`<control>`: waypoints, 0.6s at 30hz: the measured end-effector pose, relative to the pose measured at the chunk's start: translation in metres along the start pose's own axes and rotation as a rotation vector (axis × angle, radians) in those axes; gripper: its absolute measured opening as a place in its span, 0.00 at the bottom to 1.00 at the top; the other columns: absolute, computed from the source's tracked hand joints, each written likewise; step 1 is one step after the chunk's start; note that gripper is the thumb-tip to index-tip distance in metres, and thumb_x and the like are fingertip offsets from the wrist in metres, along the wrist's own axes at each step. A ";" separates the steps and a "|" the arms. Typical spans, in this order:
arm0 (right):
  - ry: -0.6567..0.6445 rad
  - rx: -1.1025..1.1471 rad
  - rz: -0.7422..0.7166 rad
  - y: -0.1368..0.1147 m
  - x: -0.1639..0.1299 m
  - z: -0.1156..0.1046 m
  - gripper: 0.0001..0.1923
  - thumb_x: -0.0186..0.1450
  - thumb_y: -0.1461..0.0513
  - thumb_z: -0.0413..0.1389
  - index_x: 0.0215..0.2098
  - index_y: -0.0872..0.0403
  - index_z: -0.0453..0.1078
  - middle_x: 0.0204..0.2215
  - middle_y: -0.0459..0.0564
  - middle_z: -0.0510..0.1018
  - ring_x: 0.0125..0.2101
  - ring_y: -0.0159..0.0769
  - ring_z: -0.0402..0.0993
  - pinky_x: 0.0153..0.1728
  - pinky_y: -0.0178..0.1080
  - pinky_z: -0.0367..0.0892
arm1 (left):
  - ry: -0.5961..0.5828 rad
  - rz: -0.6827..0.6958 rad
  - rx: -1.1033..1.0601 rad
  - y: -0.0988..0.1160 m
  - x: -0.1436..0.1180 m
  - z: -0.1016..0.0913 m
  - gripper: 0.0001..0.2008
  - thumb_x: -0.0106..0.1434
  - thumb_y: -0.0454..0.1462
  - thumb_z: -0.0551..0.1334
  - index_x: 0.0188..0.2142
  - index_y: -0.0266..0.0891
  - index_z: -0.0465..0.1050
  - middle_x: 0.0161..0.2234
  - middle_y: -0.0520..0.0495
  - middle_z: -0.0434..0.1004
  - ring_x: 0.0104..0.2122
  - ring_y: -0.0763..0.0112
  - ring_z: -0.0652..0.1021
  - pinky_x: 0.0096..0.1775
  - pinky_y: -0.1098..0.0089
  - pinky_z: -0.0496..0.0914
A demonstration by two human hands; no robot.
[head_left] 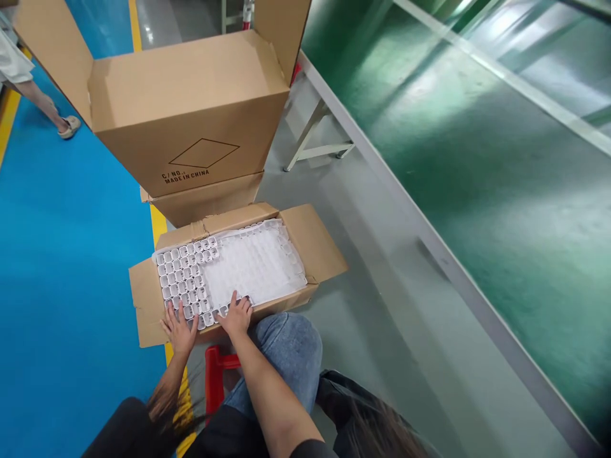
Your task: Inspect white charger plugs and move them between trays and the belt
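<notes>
An open cardboard box (312, 238) sits low before my knees, its flaps folded outward. Rows of small white-rimmed square pieces (179, 273) fill its left side and run along the near edge. A white translucent sheet (252, 264) covers the middle and right of the contents. My left hand (180, 329) rests with fingers spread on the pieces at the near left corner. Over the near row, my right hand (236, 316) lies with its fingers apart, touching pieces by the sheet's edge. What the small pieces are, I cannot tell.
A large open carton (191, 140) printed "MADE IN CHINA" stands just beyond the box. Beneath me is a red stool (214, 378). A long green-topped table (453, 191) runs along the right. At upper left, a person's leg (45, 105) shows on the blue floor.
</notes>
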State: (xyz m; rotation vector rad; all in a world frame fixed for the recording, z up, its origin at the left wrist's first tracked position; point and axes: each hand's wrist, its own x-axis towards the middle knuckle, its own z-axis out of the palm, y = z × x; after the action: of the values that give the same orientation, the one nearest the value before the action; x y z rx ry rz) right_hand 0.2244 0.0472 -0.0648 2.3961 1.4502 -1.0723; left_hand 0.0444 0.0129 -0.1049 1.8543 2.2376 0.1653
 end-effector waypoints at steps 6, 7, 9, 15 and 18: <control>-0.087 0.139 -0.053 0.011 -0.007 -0.021 0.41 0.66 0.54 0.57 0.72 0.62 0.49 0.66 0.75 0.55 0.66 0.61 0.53 0.62 0.52 0.50 | -0.257 0.419 -0.192 0.061 0.016 0.003 0.22 0.72 0.41 0.54 0.64 0.40 0.63 0.67 0.38 0.60 0.67 0.53 0.61 0.66 0.47 0.57; -0.091 0.171 -0.062 0.017 -0.010 -0.028 0.36 0.69 0.57 0.54 0.70 0.63 0.53 0.67 0.74 0.55 0.67 0.60 0.52 0.63 0.52 0.50 | -0.311 0.485 -0.221 0.077 0.022 0.007 0.21 0.72 0.41 0.56 0.62 0.41 0.65 0.65 0.39 0.64 0.64 0.55 0.66 0.64 0.47 0.61; -0.087 0.236 -0.089 0.031 -0.018 -0.045 0.30 0.70 0.62 0.50 0.67 0.65 0.59 0.67 0.73 0.55 0.68 0.57 0.52 0.65 0.50 0.49 | -0.395 0.577 -0.257 0.107 0.035 0.016 0.21 0.70 0.43 0.60 0.60 0.41 0.66 0.61 0.40 0.68 0.59 0.56 0.71 0.59 0.47 0.67; 0.030 0.452 -0.269 0.107 -0.083 -0.114 0.26 0.68 0.66 0.49 0.64 0.56 0.65 0.64 0.55 0.67 0.64 0.36 0.61 0.66 0.37 0.53 | -0.533 0.675 -0.202 0.157 0.051 0.018 0.18 0.69 0.42 0.62 0.55 0.38 0.70 0.56 0.41 0.72 0.52 0.59 0.76 0.53 0.52 0.73; 0.192 0.589 -0.274 0.166 -0.146 -0.145 0.24 0.70 0.61 0.48 0.63 0.53 0.66 0.61 0.55 0.71 0.61 0.41 0.66 0.65 0.45 0.58 | -0.502 0.702 -0.128 0.179 0.040 -0.005 0.16 0.69 0.42 0.62 0.53 0.37 0.71 0.52 0.42 0.74 0.48 0.62 0.77 0.49 0.55 0.75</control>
State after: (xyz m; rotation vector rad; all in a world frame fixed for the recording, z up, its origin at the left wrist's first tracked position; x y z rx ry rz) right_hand 0.3925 -0.0785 0.0966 2.8055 1.7636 -1.5541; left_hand 0.2066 0.0866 -0.0627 2.2181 1.1763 -0.0437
